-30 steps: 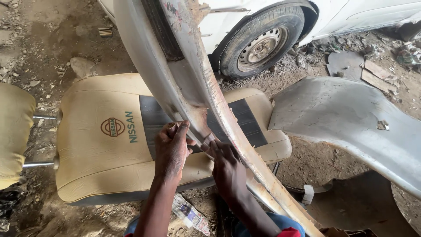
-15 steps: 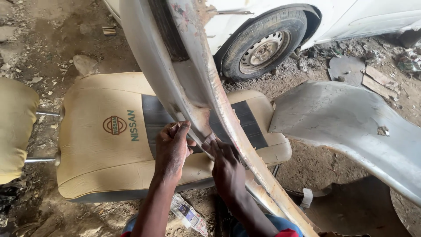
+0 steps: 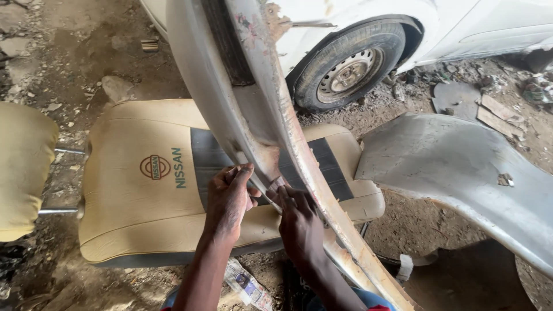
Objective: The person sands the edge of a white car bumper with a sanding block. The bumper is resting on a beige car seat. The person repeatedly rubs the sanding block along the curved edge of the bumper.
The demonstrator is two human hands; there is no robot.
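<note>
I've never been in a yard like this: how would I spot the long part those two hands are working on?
Start at the tan car seat lying flat on the dirt. A long, curved body panel runs slantwise across it, and both hands press on it at its middle. Unlike the smooth grey fender beside it, its edge is rusty and flaking.

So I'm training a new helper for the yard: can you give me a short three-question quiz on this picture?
1. True or false: both hands rest on the long curved body panel.
2. What lies flat on the ground under the panel? A) car seat B) door C) ladder
3. Fill in: behind the panel stands a white car with one ____ in view.

Key:
1. True: the left hand and right hand both touch it.
2. A, the tan car seat.
3. wheel.
</note>
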